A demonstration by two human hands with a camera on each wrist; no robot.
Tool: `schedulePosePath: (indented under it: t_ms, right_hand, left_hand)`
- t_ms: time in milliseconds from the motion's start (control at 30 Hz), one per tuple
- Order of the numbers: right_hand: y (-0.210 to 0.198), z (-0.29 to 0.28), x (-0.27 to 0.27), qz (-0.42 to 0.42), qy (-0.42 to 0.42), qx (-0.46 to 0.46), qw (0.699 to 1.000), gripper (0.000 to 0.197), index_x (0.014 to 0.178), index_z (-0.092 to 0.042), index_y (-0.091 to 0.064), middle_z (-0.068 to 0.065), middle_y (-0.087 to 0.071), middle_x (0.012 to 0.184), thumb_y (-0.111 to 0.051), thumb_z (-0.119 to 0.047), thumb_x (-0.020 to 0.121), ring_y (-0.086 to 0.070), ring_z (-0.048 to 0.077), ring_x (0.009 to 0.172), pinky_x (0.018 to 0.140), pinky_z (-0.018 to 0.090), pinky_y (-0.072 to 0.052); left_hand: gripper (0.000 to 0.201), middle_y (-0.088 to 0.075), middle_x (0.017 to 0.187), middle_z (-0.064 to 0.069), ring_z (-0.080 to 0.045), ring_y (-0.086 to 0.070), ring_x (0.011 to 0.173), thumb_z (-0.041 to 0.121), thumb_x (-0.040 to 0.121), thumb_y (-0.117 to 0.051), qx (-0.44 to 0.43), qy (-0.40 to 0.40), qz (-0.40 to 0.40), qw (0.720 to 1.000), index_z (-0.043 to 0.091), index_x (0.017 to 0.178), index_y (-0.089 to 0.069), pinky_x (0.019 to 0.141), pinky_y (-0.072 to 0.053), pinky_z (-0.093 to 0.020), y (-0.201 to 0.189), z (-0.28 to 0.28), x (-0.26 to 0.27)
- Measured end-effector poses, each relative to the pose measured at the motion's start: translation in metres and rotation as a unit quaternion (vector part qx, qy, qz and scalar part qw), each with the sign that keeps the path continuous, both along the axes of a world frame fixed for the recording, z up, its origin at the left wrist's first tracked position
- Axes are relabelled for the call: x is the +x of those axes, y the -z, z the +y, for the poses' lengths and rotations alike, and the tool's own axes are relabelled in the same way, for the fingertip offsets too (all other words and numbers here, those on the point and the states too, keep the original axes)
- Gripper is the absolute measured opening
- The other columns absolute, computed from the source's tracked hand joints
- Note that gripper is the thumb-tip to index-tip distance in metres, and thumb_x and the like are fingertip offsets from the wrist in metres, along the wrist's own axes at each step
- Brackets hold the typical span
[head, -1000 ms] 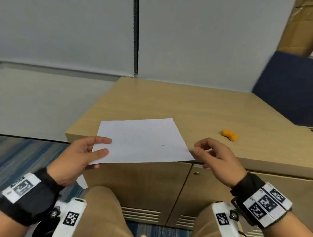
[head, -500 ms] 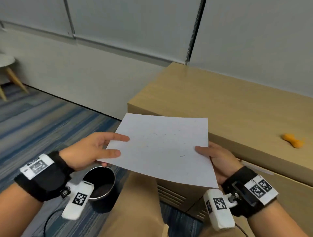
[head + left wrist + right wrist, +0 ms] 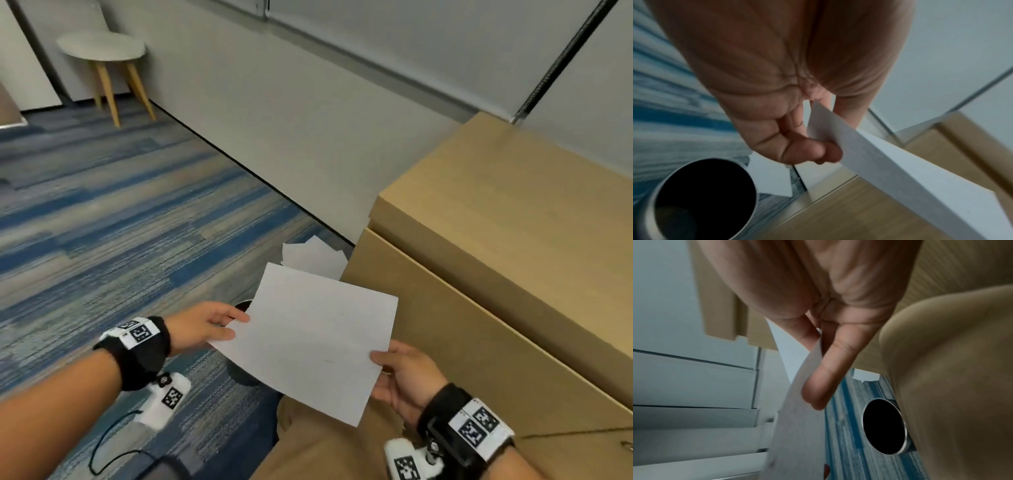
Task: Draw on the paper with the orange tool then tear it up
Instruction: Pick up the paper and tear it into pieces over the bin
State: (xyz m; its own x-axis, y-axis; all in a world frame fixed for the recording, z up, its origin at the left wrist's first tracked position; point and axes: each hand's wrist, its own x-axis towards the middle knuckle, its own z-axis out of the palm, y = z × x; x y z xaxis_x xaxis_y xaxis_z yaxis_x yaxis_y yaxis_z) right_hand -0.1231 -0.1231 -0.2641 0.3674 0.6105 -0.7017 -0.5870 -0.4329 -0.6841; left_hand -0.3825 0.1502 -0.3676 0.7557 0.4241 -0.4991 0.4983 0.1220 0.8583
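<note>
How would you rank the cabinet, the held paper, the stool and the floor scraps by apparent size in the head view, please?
1. cabinet
2. paper
3. stool (farther off, true size unsure)
4. scraps, partly hidden

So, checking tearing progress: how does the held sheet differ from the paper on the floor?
The sheet is held up, pinched by the left hand and right hand; the floor paper lies by the cabinet. The sheet is whole; the floor paper is several overlapping pieces. Both are white.
</note>
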Motion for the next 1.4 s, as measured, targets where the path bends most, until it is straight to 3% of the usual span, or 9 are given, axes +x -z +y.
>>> schedulePosePath:
  t_ms: [200, 300, 467, 667, 833, 1033, 1167, 1333, 1400]
  right_hand:
    - [0.062, 0.060, -0.001, 0.024, 0.026, -0.087, 0.996, 0.028, 0.111, -0.002, -0.065, 0.017, -0.079, 0.086, -0.039, 0.007, 0.103, -0.077, 0.031, 0.073, 0.055, 0.042, -0.064]
    - [0.093, 0.086, -0.002, 0.049, 0.029, -0.127, 0.990, 0.027, 0.114, -0.003, -0.062, 0.020, -0.078, 0.092, -0.038, 0.003, 0.104, -0.073, 0.039, 0.089, 0.064, 0.050, -0.064]
    - [0.140, 0.127, -0.004, 0.049, 0.042, -0.196, 0.979, 0.022, 0.116, -0.002, -0.058, 0.022, -0.069, 0.099, -0.039, 0.001, 0.105, -0.068, 0.043, 0.087, 0.055, 0.052, -0.061]
    - [0.178, 0.149, -0.006, 0.027, 0.006, -0.203, 0.979, 0.042, 0.144, 0.009, -0.044, 0.032, -0.050, 0.145, -0.042, 0.002, 0.102, -0.066, 0.044, 0.107, 0.057, 0.033, -0.061]
    - [0.190, 0.147, -0.005, 0.049, 0.013, -0.198, 0.979, 0.022, 0.110, -0.001, -0.062, 0.020, -0.070, 0.101, -0.042, 0.005, 0.101, -0.068, 0.042, 0.094, 0.090, 0.062, -0.055]
    - [0.193, 0.148, -0.008, 0.038, 0.011, -0.194, 0.980, 0.031, 0.130, 0.001, -0.055, 0.022, -0.067, 0.108, -0.037, -0.001, 0.105, -0.068, 0.038, 0.082, 0.056, 0.044, -0.056]
    - [0.188, 0.147, -0.009, 0.068, 0.026, -0.171, 0.983, 0.035, 0.137, 0.002, -0.050, 0.028, -0.063, 0.125, -0.034, -0.003, 0.106, -0.066, 0.041, 0.089, 0.068, 0.055, -0.055]
    - [0.189, 0.148, -0.008, 0.056, 0.015, -0.177, 0.983, 0.035, 0.135, 0.002, -0.054, 0.020, -0.068, 0.100, -0.038, -0.003, 0.105, -0.066, 0.033, 0.079, 0.049, 0.039, -0.059]
    - [0.190, 0.147, -0.008, 0.050, 0.010, -0.181, 0.982, 0.034, 0.134, 0.001, -0.054, 0.018, -0.068, 0.096, -0.037, -0.004, 0.105, -0.066, 0.034, 0.080, 0.052, 0.041, -0.057]
  left_hand:
    - [0.023, -0.068, 0.115, -0.027, -0.020, -0.064, 0.077, 0.001, 0.095, -0.063, 0.004, -0.100, 0.088, 0.991, 0.012, 0.114, -0.071, 0.059, -0.052, -0.023, 0.089, 0.004, 0.017]
    - [0.027, -0.069, 0.124, -0.012, -0.022, -0.064, 0.103, 0.023, 0.101, -0.059, 0.093, -0.098, 0.158, 0.978, 0.013, 0.123, -0.068, 0.087, -0.050, -0.028, 0.121, 0.000, 0.028]
    - [0.115, -0.025, 0.165, -0.005, -0.023, -0.022, 0.151, 0.097, 0.073, -0.010, 0.227, 0.055, 0.094, 0.968, 0.021, 0.153, -0.041, 0.121, -0.012, -0.030, 0.138, -0.028, 0.053]
    - [0.065, 0.019, 0.164, 0.022, -0.001, 0.023, 0.149, 0.067, 0.099, -0.014, 0.173, 0.228, -0.034, 0.958, 0.043, 0.156, 0.007, 0.118, 0.014, -0.034, 0.125, -0.089, 0.089]
    - [0.090, 0.019, 0.167, 0.000, -0.028, 0.013, 0.154, 0.080, 0.086, 0.003, 0.156, 0.261, 0.239, 0.922, 0.027, 0.159, 0.009, 0.121, -0.001, -0.060, 0.175, -0.048, 0.087]
    - [0.086, 0.017, 0.164, 0.021, -0.003, 0.016, 0.151, 0.091, 0.077, -0.002, 0.071, 0.165, 0.011, 0.984, 0.049, 0.151, 0.010, 0.119, 0.010, -0.036, 0.159, -0.060, 0.103]
    - [0.097, 0.025, 0.165, 0.005, -0.024, 0.015, 0.154, 0.085, 0.078, 0.002, 0.115, 0.158, 0.225, 0.955, 0.033, 0.159, 0.005, 0.121, 0.003, -0.056, 0.183, -0.057, 0.095]
    - [0.070, 0.030, 0.162, 0.014, -0.006, 0.026, 0.149, 0.072, 0.096, -0.010, 0.143, 0.185, 0.026, 0.972, 0.041, 0.154, 0.015, 0.118, 0.016, -0.033, 0.153, -0.075, 0.106]
    - [0.063, 0.030, 0.160, 0.011, -0.016, 0.020, 0.152, 0.052, 0.106, -0.017, 0.116, 0.205, 0.120, 0.965, 0.033, 0.156, 0.015, 0.122, 0.010, -0.046, 0.170, -0.073, 0.108]
